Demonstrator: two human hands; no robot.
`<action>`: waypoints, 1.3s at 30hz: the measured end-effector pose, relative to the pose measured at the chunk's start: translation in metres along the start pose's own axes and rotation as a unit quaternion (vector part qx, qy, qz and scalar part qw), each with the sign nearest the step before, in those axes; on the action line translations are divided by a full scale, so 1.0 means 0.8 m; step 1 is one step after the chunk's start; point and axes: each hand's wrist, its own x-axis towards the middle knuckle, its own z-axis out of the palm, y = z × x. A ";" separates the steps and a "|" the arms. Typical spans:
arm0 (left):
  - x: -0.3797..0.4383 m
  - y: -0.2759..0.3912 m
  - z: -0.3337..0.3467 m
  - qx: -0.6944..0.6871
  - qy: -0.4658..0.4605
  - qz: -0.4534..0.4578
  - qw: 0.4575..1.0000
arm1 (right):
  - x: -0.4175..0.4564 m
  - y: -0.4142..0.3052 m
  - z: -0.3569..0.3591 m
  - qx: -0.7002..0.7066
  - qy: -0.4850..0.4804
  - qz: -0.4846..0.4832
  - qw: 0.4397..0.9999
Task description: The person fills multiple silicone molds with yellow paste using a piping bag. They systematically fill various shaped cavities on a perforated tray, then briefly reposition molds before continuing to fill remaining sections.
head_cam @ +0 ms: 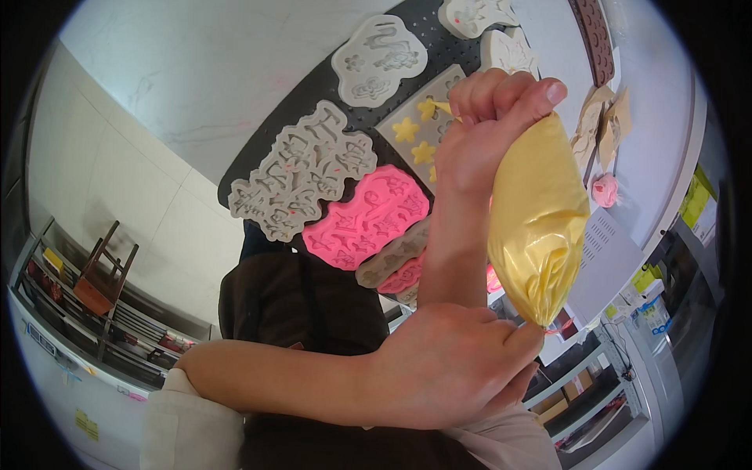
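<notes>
My right hand (490, 117) is closed around the narrow end of a plastic piping bag (537, 217) full of yellow filling. Its tip (442, 107) touches or hovers just over a yellow flower shape (426, 109) in a grey silicone mould (424, 91). Several cavities there hold yellow filling; my right hand and forearm hide part of the mould. Crossing in front of the right forearm, my left hand (458, 364) pinches the bag's gathered, tied end. Beneath the mould lies a black perforated tray (282, 106).
Other moulds share the tray: a pale one (382, 59), a large grey one (305, 170), a pink one (367, 217) and a long greyish one (393, 252). Torn brown paper (602, 126), a pink item (605, 190) and a printed sheet (605, 258) lie right. A wooden chair (106, 276) stands left.
</notes>
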 end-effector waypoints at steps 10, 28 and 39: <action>-0.001 -0.001 0.003 -0.006 -0.003 0.002 1.000 | -0.004 -0.002 -0.002 -0.035 0.022 -0.003 0.999; -0.001 0.001 0.008 0.000 -0.014 0.004 1.000 | -0.009 -0.009 -0.013 0.049 0.028 0.041 0.998; 0.006 -0.002 0.006 -0.026 0.003 -0.016 1.000 | 0.033 0.003 -0.020 -0.036 0.004 -0.016 0.999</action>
